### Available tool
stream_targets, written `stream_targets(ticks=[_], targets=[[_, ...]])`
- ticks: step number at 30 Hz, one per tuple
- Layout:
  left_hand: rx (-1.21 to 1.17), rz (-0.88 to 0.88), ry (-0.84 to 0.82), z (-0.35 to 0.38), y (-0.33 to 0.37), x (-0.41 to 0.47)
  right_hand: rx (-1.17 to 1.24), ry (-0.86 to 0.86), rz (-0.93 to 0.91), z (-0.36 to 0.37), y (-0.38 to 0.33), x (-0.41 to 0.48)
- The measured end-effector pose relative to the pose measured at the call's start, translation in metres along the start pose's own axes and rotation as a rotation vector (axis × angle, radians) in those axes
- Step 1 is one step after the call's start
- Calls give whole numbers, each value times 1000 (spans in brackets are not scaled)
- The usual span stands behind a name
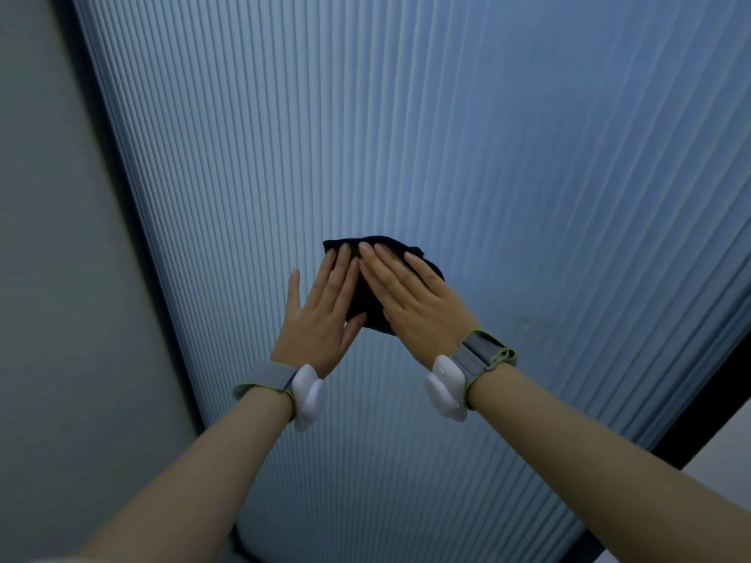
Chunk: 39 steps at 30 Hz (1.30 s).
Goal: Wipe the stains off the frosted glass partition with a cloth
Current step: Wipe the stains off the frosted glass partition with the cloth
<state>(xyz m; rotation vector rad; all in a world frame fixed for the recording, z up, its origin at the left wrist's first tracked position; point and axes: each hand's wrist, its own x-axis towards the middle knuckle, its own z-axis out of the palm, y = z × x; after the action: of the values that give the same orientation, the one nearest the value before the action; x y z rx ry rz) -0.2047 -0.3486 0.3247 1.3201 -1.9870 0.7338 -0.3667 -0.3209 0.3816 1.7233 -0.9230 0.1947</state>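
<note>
Both hands lie flat with fingers spread out — nothing is pinched or squeezed, they just press a black cloth [367,296] against the ribbed frosted glass partition [447,136].

At 9 o'clock stands a plain grey wall [53,278], with a dark frame edge [134,221] between it and the glass. Next comes the left hand [321,310], palm on the glass, its fingertips [343,251] on the cloth's left part. A grey wristband [264,377] holds a white tracker [309,396] on that wrist.

The cloth sits in the middle of the view, touching the glass. The right hand [418,298] covers its right part — its wrist has a matching grey band [483,355] and white tracker [445,388]. A faint greenish smudge [536,329] shows on the glass at 3 o'clock from that hand.
</note>
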Motion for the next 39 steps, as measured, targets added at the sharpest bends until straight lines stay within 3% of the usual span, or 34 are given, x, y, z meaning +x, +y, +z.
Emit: stream_targets(ticks=[13,29,39], targets=[[24,74,59,-10,54,7,-20,1,0,-7,40,-54],[-12,269,131,-33,159,32,-67,-65,170,-24,104,-154],[-17,294,179,-32,170,31,-57,-18,250,-18,100,-167]])
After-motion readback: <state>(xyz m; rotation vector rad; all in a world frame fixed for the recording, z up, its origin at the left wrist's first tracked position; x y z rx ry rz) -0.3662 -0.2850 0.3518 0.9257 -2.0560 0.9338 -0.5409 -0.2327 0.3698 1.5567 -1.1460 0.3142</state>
